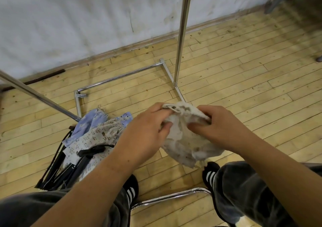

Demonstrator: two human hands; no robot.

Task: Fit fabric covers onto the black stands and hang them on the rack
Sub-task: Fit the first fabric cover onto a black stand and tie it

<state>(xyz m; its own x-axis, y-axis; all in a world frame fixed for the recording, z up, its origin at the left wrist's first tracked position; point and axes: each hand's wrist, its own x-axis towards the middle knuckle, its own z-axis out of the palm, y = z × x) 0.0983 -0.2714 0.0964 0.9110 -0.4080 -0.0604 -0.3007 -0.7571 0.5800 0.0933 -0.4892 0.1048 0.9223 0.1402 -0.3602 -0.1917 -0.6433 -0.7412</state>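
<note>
Since a cover must be opened before a stand can go inside, both hands hold the white cover (184,144) up over the floor (244,69), in front of the knees. The left hand (148,127) pinches the top edge. The right hand (216,123) has a tight grip on the edge just beside it, so the cloth is spread between them and the rest hangs loose. The black stands (69,167) lie in a heap on the floor to the left, near enough to reach, with a blue cover (87,123) and a printed cover (97,136) on top of them. The rack (182,34) stands just behind, handy for hanging. Its top bar is cut off, so I cannot tell if anything hangs there. The fingertips are tucked into the cloth and the picture is blurry, so the hands are probably hunting for the opening, but it does not show.
</note>
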